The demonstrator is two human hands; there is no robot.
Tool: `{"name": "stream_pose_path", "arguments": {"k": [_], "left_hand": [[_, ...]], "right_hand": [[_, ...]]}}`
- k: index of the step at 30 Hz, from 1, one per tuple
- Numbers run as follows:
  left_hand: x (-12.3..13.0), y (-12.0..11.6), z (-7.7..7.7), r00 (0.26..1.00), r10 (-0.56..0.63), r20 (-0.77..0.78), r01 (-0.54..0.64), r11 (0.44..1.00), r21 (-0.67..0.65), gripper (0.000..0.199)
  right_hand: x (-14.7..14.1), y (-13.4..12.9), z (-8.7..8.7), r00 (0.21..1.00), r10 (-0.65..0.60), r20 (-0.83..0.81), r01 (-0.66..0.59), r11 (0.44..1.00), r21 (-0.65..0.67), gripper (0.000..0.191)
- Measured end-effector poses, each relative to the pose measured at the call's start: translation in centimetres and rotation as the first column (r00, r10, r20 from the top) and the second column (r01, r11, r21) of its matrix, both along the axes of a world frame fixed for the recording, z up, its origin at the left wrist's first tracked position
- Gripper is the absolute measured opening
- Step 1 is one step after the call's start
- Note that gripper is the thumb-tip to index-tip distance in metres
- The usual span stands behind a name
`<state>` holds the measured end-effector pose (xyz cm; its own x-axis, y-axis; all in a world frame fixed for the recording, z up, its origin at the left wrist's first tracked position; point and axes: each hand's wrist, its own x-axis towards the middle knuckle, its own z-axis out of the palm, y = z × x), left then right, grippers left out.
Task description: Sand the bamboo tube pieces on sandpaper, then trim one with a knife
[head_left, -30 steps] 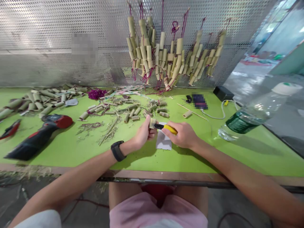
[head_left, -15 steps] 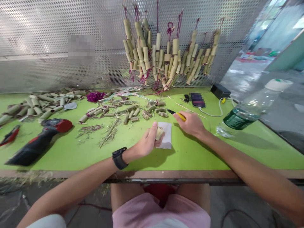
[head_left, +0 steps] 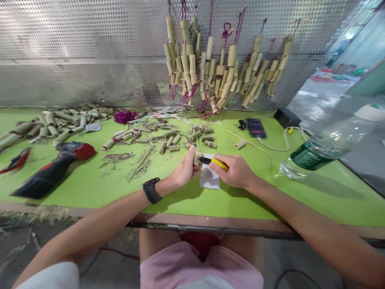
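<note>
My left hand is closed around a short piece of bamboo, its cut end turned to the right. In my right hand is a yellow and black utility knife, gripped by its handle. The knife's dark tip points left and meets or nearly meets the bamboo's end; actual contact is too small to tell. Below both hands a white piece of paper lies on the green tabletop. A loose bamboo tube lies beyond my right hand.
Bamboo pieces are heaped at the back left, near purple string. A cordless power tool and red-handled cutters lie left. Strung bamboo hangs against the perforated metal panel. A water bottle stands right.
My right hand has brought the knife leftward and down to the bamboo in my left hand. The bamboo tube beyond my right hand has come into sight. The whole view has shifted slightly.
</note>
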<state>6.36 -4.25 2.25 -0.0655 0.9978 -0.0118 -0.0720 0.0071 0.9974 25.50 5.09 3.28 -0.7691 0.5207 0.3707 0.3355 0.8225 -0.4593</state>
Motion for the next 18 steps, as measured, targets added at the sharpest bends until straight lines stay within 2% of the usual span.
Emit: {"name": "stream_pose_path", "arguments": {"k": [3,5,8,12,15,18], "left_hand": [[0.8,-0.9,0.6,0.994,-0.103,-0.040,0.105,0.994,0.044,0.073],[1.2,-1.3,0.8,0.984,-0.177,0.006,0.176,0.983,0.056,0.074],[0.8,-1.0,0.7,0.982,-0.184,0.032,0.183,0.983,0.030,0.075],[-0.3,0.2,0.5,0.991,-0.079,0.104,0.084,0.996,-0.044,0.066],[-0.6,0.7,0.5,0.973,0.067,0.221,-0.062,0.998,-0.031,0.057],[-0.7,0.8,0.6,0.959,0.125,0.253,-0.123,0.992,-0.022,0.059]], "right_hand": [[0.2,1.5,-0.3,0.992,-0.123,0.016,0.124,0.990,-0.063,0.055],[0.4,2.4,-0.4,0.978,-0.206,0.022,0.207,0.974,-0.093,0.060],[0.5,2.9,-0.2,0.974,-0.221,-0.045,0.217,0.972,-0.093,0.065],[0.3,1.9,0.5,0.980,-0.169,-0.101,0.162,0.984,-0.075,0.064],[0.4,1.4,0.8,0.981,-0.156,-0.117,0.146,0.985,-0.093,0.062],[0.6,1.3,0.9,0.979,-0.148,-0.141,0.132,0.984,-0.118,0.060]]}}
